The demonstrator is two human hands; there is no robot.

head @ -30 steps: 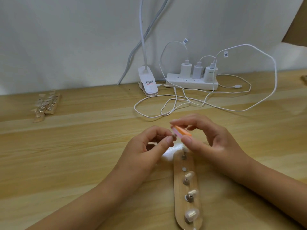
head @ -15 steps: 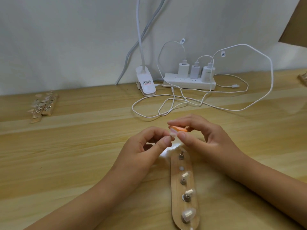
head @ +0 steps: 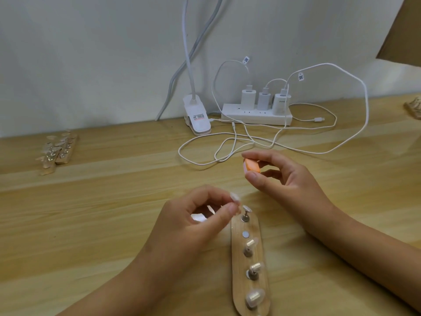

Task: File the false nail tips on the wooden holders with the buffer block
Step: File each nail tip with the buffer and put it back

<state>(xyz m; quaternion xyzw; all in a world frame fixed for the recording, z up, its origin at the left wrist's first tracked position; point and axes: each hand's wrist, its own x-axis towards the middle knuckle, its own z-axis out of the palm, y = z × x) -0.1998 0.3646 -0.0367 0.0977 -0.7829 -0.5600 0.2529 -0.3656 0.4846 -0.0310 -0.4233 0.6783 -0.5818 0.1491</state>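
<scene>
Now you are drawing the buffer block away from the nail tip it was rubbing a moment ago, so that tip is probably finished. Your left hand is pinching the tip in a tight grip just above the wooden holder, near its empty spot. Your right hand is clasping the block, lifted clear.

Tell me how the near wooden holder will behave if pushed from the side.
The holder lies flat on the table, so it would probably slide or pivot, not tip. It looks thin and stiff, likely light. Its nail tips stand on narrow pegs; a bump might dislodge one.
</scene>
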